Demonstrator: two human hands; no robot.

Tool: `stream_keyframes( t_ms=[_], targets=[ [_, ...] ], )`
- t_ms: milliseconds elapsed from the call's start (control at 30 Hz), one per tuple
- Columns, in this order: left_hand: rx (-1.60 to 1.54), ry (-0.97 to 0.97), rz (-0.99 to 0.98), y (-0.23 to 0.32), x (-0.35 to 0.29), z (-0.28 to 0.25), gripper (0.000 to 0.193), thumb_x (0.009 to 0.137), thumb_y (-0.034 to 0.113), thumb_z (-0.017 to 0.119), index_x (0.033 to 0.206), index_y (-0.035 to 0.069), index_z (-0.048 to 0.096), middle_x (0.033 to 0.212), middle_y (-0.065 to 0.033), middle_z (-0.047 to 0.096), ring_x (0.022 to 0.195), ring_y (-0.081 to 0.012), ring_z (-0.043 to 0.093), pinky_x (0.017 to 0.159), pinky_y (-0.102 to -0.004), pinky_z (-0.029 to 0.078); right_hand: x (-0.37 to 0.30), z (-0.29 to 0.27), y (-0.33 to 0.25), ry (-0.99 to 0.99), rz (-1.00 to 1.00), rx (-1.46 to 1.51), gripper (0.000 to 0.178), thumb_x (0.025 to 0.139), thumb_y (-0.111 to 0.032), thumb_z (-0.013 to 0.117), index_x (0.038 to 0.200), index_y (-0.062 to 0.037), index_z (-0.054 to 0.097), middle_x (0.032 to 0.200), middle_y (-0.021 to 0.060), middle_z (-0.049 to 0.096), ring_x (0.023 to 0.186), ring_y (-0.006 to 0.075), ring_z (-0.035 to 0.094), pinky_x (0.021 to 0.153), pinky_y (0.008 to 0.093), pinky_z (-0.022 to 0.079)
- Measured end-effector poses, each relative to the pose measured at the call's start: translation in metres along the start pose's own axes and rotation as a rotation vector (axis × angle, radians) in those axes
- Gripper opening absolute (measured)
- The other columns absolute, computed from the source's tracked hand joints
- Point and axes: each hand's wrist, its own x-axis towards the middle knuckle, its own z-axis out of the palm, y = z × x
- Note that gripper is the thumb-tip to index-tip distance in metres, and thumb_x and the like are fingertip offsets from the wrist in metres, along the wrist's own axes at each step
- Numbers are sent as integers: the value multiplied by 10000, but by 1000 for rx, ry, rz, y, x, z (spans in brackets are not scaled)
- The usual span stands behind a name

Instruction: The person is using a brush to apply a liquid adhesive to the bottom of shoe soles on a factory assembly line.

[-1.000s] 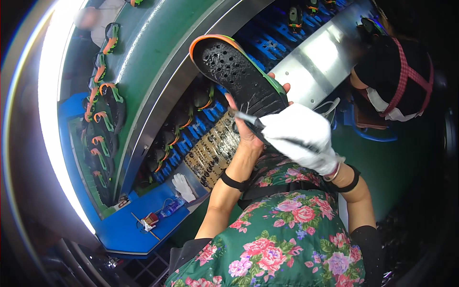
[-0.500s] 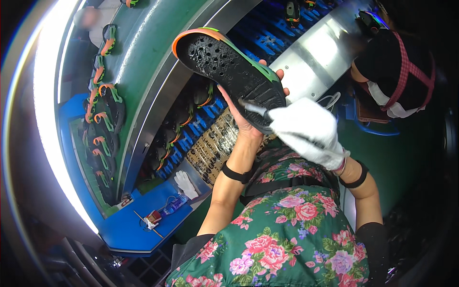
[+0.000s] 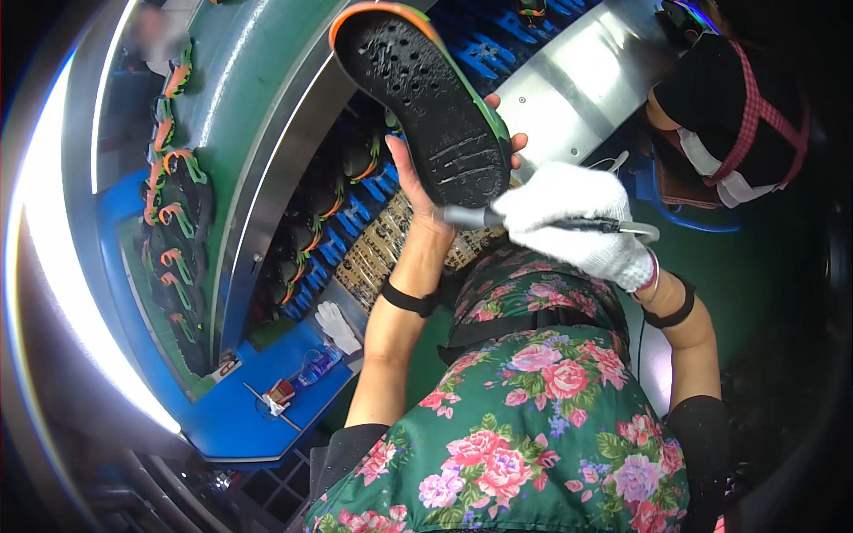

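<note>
My left hand (image 3: 418,182), bare, holds up a black shoe sole (image 3: 418,98) with an orange and green rim, its studded underside facing me; fingertips curl around its right edge. My right hand (image 3: 573,222), in a white knit glove, grips a thin grey pen-like tool (image 3: 480,217) whose tip touches the heel end of the sole. A thin cord trails from the tool's back end.
A green conveyor belt (image 3: 240,115) at left carries several black, orange and green shoe parts (image 3: 173,204). Blue racks (image 3: 355,200) hold more shoes below the sole. A blue shelf (image 3: 258,417) bears a white glove (image 3: 338,324) and small items. Another person (image 3: 729,115) works at upper right beside a steel surface (image 3: 577,80).
My left hand has raised the sole and swung it up and left. The gloved right hand with the tool stays at the sole's heel end.
</note>
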Motion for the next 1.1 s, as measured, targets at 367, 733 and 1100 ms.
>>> stream_keyframes(
  t_ms=[367, 733, 1100],
  targets=[
    [23, -36, -236, 16, -2, -10, 1093, 835, 810, 583, 1591, 69, 315, 1550, -269, 390, 1191, -510, 585, 991, -597, 526, 1, -2, -6, -45, -24, -151, 201, 757, 28, 803, 946, -41, 789, 972, 126, 777, 841, 251, 729, 754, 351, 573],
    [197, 191, -293, 40, 0, -9, 565, 999, 376, 572, 1370, -50, 591, 1292, -250, 673, 1132, -344, 705, 1012, -485, 567, 2, -10, -10, -230, -232, -375, 331, 746, -24, 835, 1069, -70, 782, 1041, 92, 764, 851, 256, 713, 727, 364, 573],
    [193, 120, -295, 38, 9, -17, 830, 954, 595, 548, 1536, 18, 412, 1492, -273, 503, 1275, -443, 595, 1112, -554, 470, 3, 1, 1, -141, -159, -306, 187, 743, 23, 827, 914, -34, 777, 962, 136, 773, 823, 255, 729, 728, 351, 566]
  ],
)
